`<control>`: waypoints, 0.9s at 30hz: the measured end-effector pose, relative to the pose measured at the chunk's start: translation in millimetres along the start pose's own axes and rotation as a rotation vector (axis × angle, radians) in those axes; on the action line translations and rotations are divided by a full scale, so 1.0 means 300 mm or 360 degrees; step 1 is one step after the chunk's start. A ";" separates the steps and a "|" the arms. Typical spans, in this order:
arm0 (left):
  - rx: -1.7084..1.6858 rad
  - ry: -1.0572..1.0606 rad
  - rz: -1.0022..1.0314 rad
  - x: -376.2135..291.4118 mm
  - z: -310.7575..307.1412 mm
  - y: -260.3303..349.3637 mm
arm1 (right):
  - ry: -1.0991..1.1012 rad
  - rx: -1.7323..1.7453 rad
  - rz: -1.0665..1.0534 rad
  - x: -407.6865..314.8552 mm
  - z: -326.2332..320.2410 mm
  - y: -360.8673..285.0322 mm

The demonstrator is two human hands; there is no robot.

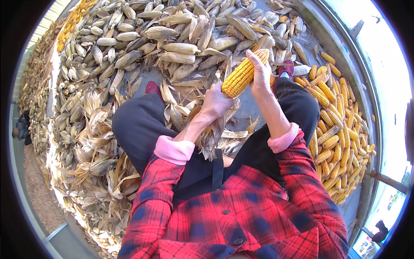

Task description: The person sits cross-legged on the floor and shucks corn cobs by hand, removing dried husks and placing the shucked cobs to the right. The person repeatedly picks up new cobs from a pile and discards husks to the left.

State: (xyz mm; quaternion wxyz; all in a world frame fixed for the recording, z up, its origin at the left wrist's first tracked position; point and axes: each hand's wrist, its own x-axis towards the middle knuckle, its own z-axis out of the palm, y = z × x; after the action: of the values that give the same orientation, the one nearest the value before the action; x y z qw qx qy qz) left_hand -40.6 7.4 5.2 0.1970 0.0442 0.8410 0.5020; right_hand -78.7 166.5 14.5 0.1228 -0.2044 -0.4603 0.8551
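Observation:
Between my two hands is a yellow corn cob (243,77), bare of husk along most of its length and tilted up to the right. My left hand (217,101) grips its lower end, with dry husk leaves (210,139) hanging below the fist. My right hand (259,72) is closed round its upper part, thumb near the tip. Loose husks (176,103) lie on the floor between my feet. Beyond my hands spreads a heap of unhusked corn ears (181,48). A pile of husked yellow cobs (336,129) lies beside my right leg.
Discarded dry husks (97,155) are heaped by my left leg. A raised ledge (351,61) runs along the right side. More yellow cobs (69,27) lie at the far upper left. Another person (22,128) is at the far left edge, apart from me.

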 end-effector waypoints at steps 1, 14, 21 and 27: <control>-0.0014 -0.0046 0.0001 -0.010 0.004 0.008 | -0.0009 -0.0051 -0.0046 -0.004 -0.001 0.000; 0.0654 0.0154 0.0316 0.005 -0.130 0.026 | -0.0337 -0.0580 -0.0028 -0.001 -0.029 -0.184; 0.1231 0.0504 0.1043 0.039 -0.256 0.035 | -0.1307 -0.1611 0.0518 -0.099 -0.065 -0.222; 0.1496 0.0656 0.0996 0.001 -0.261 0.115 | -0.0745 -0.1541 0.0722 -0.142 -0.028 -0.081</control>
State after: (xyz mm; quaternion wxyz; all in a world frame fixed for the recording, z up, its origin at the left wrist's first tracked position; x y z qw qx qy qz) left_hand -74.5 -40.1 67.6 -0.1679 0.2738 0.9407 0.1089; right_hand -36.5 169.0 40.7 -0.2759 -0.1362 -0.7583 0.5747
